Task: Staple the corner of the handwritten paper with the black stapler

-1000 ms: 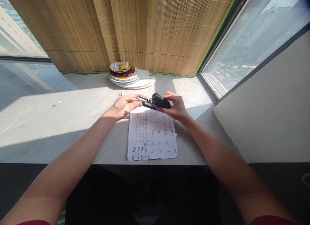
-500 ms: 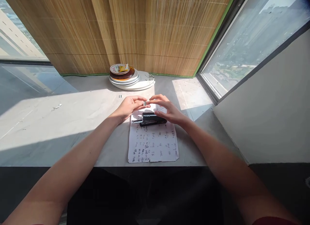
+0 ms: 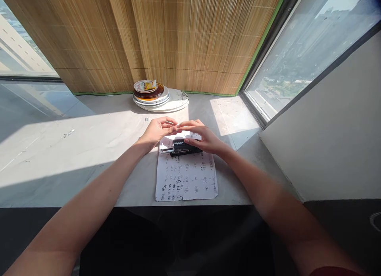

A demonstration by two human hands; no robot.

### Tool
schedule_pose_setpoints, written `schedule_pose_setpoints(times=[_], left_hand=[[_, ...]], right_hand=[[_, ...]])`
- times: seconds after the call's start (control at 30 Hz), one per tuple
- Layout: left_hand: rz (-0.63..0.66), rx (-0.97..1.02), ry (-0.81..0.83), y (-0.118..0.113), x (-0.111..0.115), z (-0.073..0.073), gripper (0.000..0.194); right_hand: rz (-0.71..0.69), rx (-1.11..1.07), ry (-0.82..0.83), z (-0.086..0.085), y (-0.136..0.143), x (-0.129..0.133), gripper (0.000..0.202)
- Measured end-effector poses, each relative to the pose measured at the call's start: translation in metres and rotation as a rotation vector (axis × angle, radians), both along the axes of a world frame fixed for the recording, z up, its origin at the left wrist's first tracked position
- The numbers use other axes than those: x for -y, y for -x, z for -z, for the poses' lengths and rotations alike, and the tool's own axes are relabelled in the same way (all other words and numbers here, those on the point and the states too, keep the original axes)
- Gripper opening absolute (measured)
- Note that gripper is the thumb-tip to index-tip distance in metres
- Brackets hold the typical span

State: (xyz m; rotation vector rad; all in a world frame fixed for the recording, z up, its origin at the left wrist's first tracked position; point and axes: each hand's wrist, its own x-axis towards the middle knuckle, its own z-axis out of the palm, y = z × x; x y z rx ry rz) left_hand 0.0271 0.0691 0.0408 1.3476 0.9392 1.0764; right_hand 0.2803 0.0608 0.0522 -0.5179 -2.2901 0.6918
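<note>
Fingertips of the right hand [image 3: 205, 138] have come up to those of the left hand [image 3: 155, 133] since half a second ago, nearly hiding a small bright piece [image 3: 177, 128] seemingly pinched in the left, while the right thumb stands wide of its fingers over the stapler [image 3: 180, 144]. That stapler lies on the paper [image 3: 190, 183] on the desk [image 3: 119, 139], silver tray [image 3: 166, 150] out leftward. Handling the piece seems the current step, calling next for a light, steady pinch.

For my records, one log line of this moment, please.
left hand, right hand: fingers close together | stapler: on handwritten paper | plates: stacked
</note>
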Motion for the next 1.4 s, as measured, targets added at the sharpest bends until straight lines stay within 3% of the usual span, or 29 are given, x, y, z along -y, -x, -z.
schedule_pose_setpoints(times=[0.07,0.13,0.27,0.37,0.43,0.67,1.0,1.4], left_hand=[[-0.076,-0.009,-0.057,0.002,-0.002,-0.001,0.051],[-0.244,-0.113,-0.148,0.009,-0.007,-0.001,0.041],[-0.65,-0.572,-0.356,0.031,-0.017,0.005,0.009],[-0.729,-0.839,-0.348,0.044,-0.022,0.014,0.023],[-0.699,-0.938,-0.287,0.048,-0.023,0.019,0.027],[-0.638,-0.962,-0.332,0.054,-0.024,0.023,0.018],[-0.619,-1.015,-0.286,0.051,-0.026,0.022,0.02],[-0.646,-0.983,-0.257,0.047,-0.021,0.015,0.012]], right_hand=[[0.059,-0.033,0.038,-0.002,-0.004,-0.002,0.036],[0.194,-0.078,0.102,-0.003,-0.012,-0.008,0.035],[0.702,-0.191,0.201,0.0,-0.043,-0.031,0.028],[1.074,-0.102,0.232,0.006,-0.067,-0.045,0.03],[1.203,0.009,0.25,0.011,-0.076,-0.049,0.031],[1.252,0.14,0.344,0.021,-0.084,-0.053,0.03],[1.224,0.108,0.282,0.028,-0.086,-0.054,0.031],[1.239,0.062,0.209,0.034,-0.09,-0.059,0.008]])
